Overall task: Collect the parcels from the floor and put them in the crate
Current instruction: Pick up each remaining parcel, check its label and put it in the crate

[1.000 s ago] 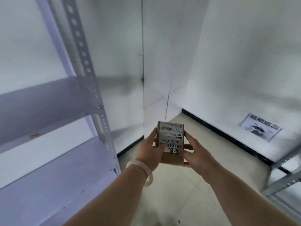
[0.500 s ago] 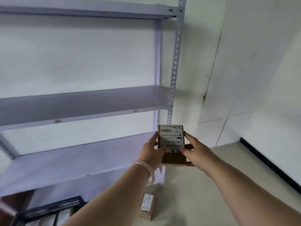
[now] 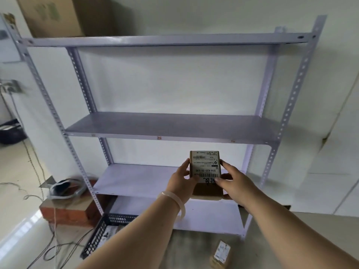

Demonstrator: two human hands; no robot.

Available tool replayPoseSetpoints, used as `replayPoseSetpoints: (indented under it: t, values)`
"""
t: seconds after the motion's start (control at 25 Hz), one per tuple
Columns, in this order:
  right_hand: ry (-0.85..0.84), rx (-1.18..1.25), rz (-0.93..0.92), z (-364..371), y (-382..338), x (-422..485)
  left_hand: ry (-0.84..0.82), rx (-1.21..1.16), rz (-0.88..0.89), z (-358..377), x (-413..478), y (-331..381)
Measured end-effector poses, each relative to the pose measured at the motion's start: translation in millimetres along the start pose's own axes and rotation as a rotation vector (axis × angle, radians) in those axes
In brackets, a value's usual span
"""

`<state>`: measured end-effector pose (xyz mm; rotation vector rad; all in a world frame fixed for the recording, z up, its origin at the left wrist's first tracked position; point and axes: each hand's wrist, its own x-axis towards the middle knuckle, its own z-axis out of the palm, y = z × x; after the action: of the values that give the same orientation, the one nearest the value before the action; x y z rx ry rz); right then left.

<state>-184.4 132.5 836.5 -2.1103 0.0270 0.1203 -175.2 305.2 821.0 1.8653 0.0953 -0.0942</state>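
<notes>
A small brown cardboard parcel (image 3: 205, 167) with a white barcode label is held up at chest height in front of the shelving. My left hand (image 3: 181, 182) grips its left side and my right hand (image 3: 236, 183) grips its right side and bottom. A black plastic crate (image 3: 103, 230) stands on the floor at lower left, partly hidden by my left forearm, with flat items inside. A second small labelled parcel (image 3: 220, 256) lies on the floor at lower right.
A grey metal shelving unit (image 3: 169, 126) stands against the white wall ahead. A large cardboard box (image 3: 64, 14) sits on its top. Red bricks (image 3: 70, 210) and tangled cables (image 3: 48, 247) lie at the left. A wall runs along the right.
The view has swung left from the room corner to face the shelving. The crate, the bricks and the floor parcel have come into sight. Both hands still hold the parcel the same way.
</notes>
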Motion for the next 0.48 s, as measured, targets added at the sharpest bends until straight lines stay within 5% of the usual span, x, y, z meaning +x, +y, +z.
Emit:
replayPoseSetpoints:
  t: [0.48]
  values:
    - [-0.056, 0.094, -0.078, 178, -106, 45, 0.095, -0.091, -0.039, -204, 39, -71]
